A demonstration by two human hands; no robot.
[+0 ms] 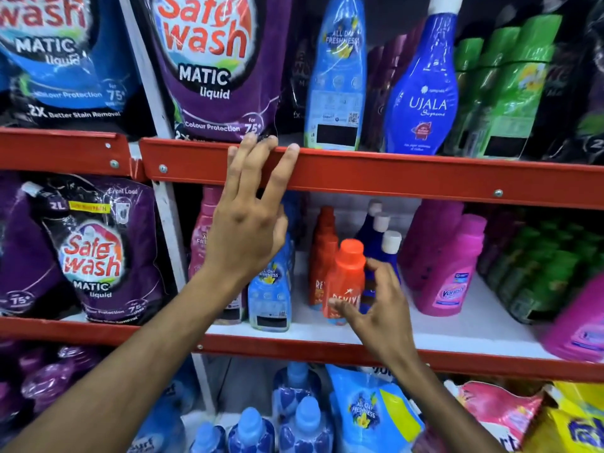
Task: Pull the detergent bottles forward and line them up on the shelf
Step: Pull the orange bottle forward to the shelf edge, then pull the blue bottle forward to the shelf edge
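On the middle shelf point(457, 335) an orange Revive bottle point(346, 273) stands near the front edge, with more orange bottles point(323, 246) in a row behind it. My right hand point(376, 308) is right in front of it, fingers spread, thumb across its label; I cannot tell if it grips. Dark blue white-capped bottles point(382, 237) stand just right of it. My left hand point(251, 217) is raised with fingers apart, fingertips on the red upper shelf rail point(392, 174). Below that hand stands a light blue bottle point(269, 295), beside a pink bottle point(204, 237).
Pink Vanish bottles point(454, 269) and green bottles point(536, 273) fill the right of the middle shelf. Purple Safe Wash pouches point(98, 253) hang at left. The top shelf holds a light blue bottle point(336, 76) and a blue Ujala bottle point(425, 93). Blue bottles point(297, 420) sit below.
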